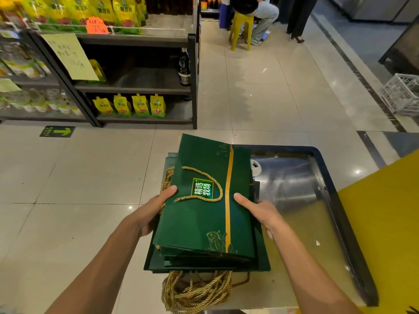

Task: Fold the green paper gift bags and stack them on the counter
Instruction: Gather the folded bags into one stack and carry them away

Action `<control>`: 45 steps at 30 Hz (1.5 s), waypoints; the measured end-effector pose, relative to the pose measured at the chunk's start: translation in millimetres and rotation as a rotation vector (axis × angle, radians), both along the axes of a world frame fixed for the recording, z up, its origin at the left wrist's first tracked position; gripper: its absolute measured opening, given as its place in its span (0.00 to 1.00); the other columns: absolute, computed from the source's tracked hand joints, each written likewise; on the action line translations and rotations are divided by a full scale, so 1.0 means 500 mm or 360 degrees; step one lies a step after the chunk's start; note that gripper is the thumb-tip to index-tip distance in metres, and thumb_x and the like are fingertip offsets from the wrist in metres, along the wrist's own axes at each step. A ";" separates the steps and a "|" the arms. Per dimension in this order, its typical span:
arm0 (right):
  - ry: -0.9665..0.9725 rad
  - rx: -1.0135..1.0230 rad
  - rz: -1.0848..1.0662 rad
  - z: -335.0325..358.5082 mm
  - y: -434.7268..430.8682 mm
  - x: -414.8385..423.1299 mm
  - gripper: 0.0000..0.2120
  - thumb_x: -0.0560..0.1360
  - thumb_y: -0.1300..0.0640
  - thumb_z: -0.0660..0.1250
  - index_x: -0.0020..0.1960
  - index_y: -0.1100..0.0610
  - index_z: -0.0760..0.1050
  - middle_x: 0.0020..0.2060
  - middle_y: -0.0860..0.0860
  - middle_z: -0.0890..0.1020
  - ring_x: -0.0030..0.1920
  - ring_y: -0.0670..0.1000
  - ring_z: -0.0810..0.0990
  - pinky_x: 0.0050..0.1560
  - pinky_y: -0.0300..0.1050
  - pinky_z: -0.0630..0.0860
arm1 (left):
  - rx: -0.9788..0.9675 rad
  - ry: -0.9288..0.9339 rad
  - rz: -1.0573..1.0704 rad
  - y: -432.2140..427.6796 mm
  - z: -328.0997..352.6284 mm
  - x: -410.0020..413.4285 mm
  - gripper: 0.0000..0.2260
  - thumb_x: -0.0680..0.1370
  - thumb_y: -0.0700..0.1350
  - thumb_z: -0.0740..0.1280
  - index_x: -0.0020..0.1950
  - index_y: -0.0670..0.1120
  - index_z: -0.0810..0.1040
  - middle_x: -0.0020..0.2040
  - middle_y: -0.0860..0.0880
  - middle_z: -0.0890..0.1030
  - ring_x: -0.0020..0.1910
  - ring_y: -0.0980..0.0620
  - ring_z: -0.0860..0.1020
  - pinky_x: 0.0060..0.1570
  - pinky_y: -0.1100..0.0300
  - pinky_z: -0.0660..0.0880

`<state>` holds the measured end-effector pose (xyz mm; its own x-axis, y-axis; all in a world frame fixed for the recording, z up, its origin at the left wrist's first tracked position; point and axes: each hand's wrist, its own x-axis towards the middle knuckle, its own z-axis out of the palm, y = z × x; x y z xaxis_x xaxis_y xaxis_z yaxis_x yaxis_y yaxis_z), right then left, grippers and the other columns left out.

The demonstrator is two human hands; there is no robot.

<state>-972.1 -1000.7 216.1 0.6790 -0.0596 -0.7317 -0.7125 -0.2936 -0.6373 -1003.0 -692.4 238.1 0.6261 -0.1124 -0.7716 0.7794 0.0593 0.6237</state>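
Note:
A flat folded green paper gift bag (pixel 199 218) with a gold stripe and gold rope handle lies on top of a stack of folded green bags (pixel 260 261). The stack sits at the left end of the steel counter (pixel 294 191). My left hand (pixel 152 211) grips the top bag's left edge, thumb on top. My right hand (pixel 263 211) holds its right edge, thumb on the green face. Gold rope handles (pixel 195 291) bunch out from under the stack's near side.
A yellow surface (pixel 390 234) borders the counter on the right. Dark shelves (pixel 136 87) with yellow pouches and a bottle stand across the tiled floor. A person sits on a yellow stool (pixel 241 30) far back. A white crate (pixel 402 94) is at the right.

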 end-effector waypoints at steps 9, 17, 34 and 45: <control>0.0154 0.0211 0.0139 0.003 -0.019 0.020 0.46 0.53 0.30 0.82 0.60 0.59 0.80 0.51 0.52 0.88 0.55 0.53 0.85 0.40 0.40 0.79 | -0.0051 -0.0040 0.0123 -0.020 0.001 -0.011 0.32 0.71 0.66 0.65 0.65 0.45 0.78 0.56 0.42 0.86 0.54 0.42 0.85 0.60 0.46 0.78; -0.0086 0.0428 -0.0022 -0.004 -0.001 -0.016 0.40 0.54 0.39 0.83 0.58 0.62 0.80 0.48 0.57 0.88 0.50 0.57 0.87 0.58 0.58 0.82 | -0.0064 -0.0074 0.0267 -0.029 0.006 -0.048 0.28 0.74 0.65 0.63 0.64 0.45 0.79 0.54 0.42 0.86 0.47 0.44 0.86 0.49 0.51 0.79; -0.0156 0.0559 0.0076 0.065 0.331 -0.101 0.28 0.67 0.47 0.80 0.60 0.62 0.79 0.49 0.59 0.87 0.50 0.59 0.87 0.53 0.53 0.83 | -0.0103 -0.0216 0.0411 0.286 0.071 -0.202 0.29 0.72 0.63 0.66 0.64 0.45 0.80 0.57 0.42 0.85 0.51 0.44 0.85 0.54 0.50 0.78; -0.0207 0.0589 -0.0023 0.143 0.639 -0.113 0.32 0.64 0.44 0.80 0.58 0.65 0.79 0.48 0.60 0.87 0.49 0.59 0.87 0.50 0.50 0.82 | -0.0051 -0.0272 0.0306 0.614 0.134 -0.180 0.33 0.69 0.67 0.68 0.65 0.44 0.79 0.57 0.41 0.85 0.57 0.40 0.83 0.62 0.45 0.77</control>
